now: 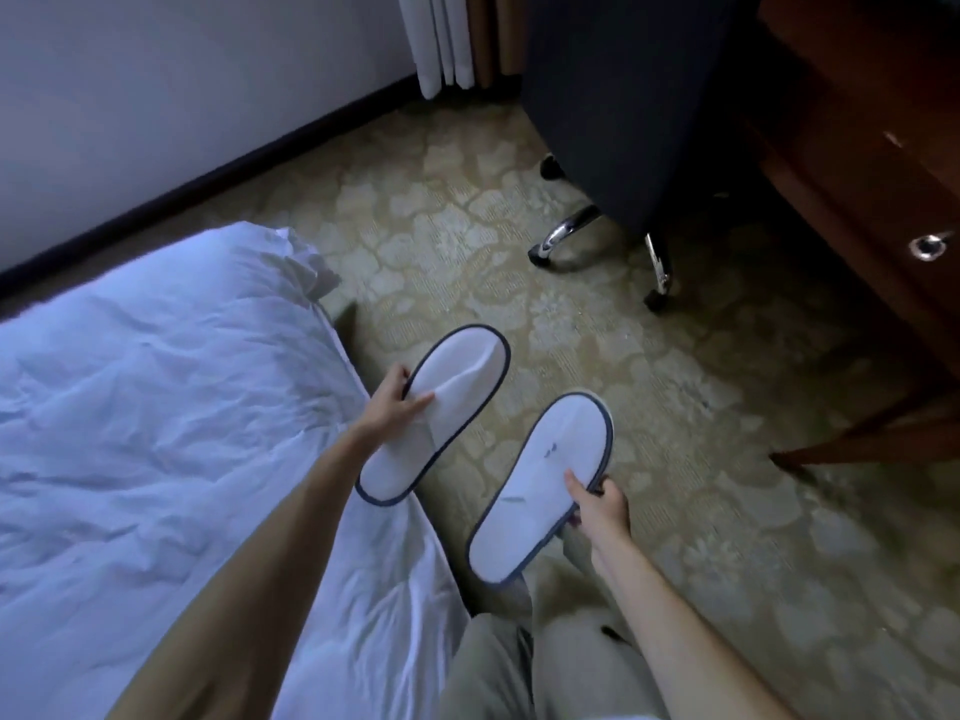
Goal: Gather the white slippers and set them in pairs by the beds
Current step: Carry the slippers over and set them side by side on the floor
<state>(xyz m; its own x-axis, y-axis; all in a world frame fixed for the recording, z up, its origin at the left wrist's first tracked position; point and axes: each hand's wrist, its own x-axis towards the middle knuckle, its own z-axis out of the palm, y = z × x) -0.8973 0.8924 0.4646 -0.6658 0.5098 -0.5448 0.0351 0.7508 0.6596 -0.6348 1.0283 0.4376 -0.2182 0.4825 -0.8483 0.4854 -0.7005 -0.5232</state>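
I hold two white slippers with dark blue edging above the carpet, beside the bed (156, 407). My left hand (395, 402) grips the left slipper (447, 402) at its side, near the bed's edge, toe pointing away from me. My right hand (597, 506) pinches the right slipper (540, 480) at its right edge, lower and closer to me. Both slippers show flat white surfaces and lie roughly parallel, a short gap apart. Neither touches the floor.
The bed with a rumpled white duvet fills the left. A dark office chair (613, 122) on chrome castor legs stands ahead on the patterned carpet (467, 226). A wooden desk with a drawer knob (883, 200) runs along the right. White curtains (441, 39) hang at the back wall.
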